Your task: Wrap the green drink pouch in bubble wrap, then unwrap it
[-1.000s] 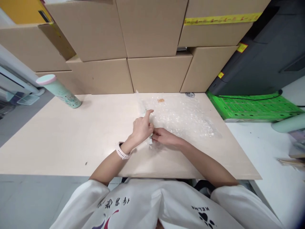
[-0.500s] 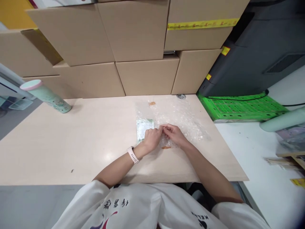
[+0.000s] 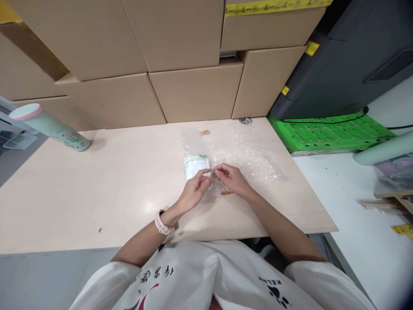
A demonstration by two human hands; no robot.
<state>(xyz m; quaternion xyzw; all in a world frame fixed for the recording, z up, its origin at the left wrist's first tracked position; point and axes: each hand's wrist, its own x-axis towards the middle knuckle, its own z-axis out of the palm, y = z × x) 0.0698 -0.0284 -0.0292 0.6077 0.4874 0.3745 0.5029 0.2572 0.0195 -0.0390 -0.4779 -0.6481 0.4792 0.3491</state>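
Note:
A clear sheet of bubble wrap (image 3: pixel 254 155) lies on the table, and a flat white packet with green edges (image 3: pixel 196 164) rests on its left part. My left hand (image 3: pixel 193 189) is at the packet's lower right corner, thumb and forefinger apart, with no firm hold visible. Just to its right, my right hand (image 3: pixel 232 178) is closed in a pinch at the bubble wrap beside the packet's right edge. The fingertips of both hands nearly meet. What lies under the fingers is partly hidden. Orange marks show on the wrap near the right hand and higher up.
Stacked cardboard boxes (image 3: pixel 193 94) line the back of the wooden table (image 3: pixel 112 181). A pale green tumbler with a pink rim (image 3: pixel 61 129) stands at the left. A roll of tape (image 3: pixel 245 121) lies at the back. Right of the table are a green plastic crate (image 3: pixel 332 131) and a dark case (image 3: pixel 342 73).
My left hand has moved left and down from the right hand, and its fingers have parted. The right hand stays near the same spot on the wrap. The view has tilted slightly downward.

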